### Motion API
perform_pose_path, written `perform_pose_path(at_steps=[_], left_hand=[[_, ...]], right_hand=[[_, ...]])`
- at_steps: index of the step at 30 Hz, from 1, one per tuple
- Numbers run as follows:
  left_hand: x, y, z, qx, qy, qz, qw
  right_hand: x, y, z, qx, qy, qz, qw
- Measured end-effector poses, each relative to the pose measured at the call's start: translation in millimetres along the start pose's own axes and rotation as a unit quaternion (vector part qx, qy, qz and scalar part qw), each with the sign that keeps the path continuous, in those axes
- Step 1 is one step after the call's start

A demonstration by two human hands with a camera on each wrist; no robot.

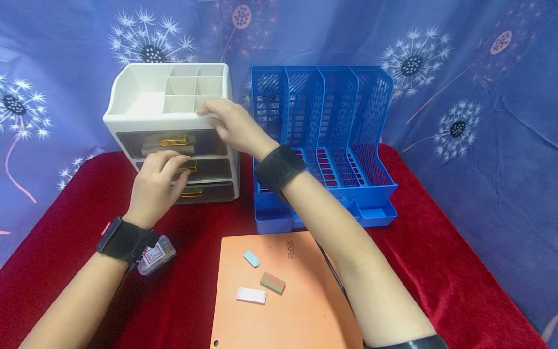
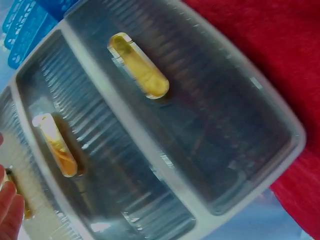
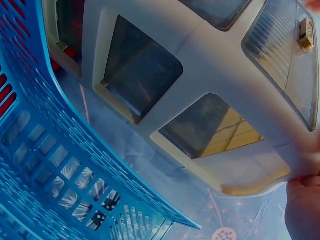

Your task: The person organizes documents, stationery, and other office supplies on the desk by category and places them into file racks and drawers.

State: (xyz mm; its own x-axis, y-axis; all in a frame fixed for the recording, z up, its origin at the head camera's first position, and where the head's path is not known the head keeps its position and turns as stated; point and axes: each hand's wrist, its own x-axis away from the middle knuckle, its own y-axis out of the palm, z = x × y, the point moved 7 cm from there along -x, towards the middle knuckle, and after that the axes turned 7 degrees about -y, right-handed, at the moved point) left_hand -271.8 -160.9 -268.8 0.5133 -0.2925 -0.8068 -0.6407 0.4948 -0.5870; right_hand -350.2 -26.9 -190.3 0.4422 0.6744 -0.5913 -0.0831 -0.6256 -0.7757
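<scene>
A white desk organizer with three dark translucent drawers and gold handles stands at the back left. My left hand is in front of the drawers, its fingers bent and its thumb apart from them. In the left wrist view, its fingertips show at the left edge, near the top drawer's handle. Pale contents show through the top drawer. My right hand holds the organizer's top front rim near the right corner, fingers over the edge and thumb on the front.
A blue file rack stands right of the organizer. On an orange clipboard lie a blue eraser, a brown-and-green eraser and a pink-and-white eraser. A small clear labelled box lies beside my left wrist on the red cloth.
</scene>
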Motion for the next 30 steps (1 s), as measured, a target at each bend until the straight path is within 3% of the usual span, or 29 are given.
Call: perform_pose_path(at_steps=[11, 24, 30], left_hand=[[10.5, 22.4, -10.3, -0.023, 0.006, -0.034, 0.9991], [12.1, 30.5, -12.7, -0.052, 0.018, 0.014, 0.9984], [11.4, 31.4, -13.4, -0.064, 0.025, 0.001, 0.9976]], right_hand=[[1.6, -0.7, 0.2, 0.002, 0.0, 0.001, 1.0], [1.5, -0.4, 0.7, 0.003, 0.001, -0.002, 1.0], [1.4, -0.1, 0.3, 0.002, 0.006, -0.004, 1.0]])
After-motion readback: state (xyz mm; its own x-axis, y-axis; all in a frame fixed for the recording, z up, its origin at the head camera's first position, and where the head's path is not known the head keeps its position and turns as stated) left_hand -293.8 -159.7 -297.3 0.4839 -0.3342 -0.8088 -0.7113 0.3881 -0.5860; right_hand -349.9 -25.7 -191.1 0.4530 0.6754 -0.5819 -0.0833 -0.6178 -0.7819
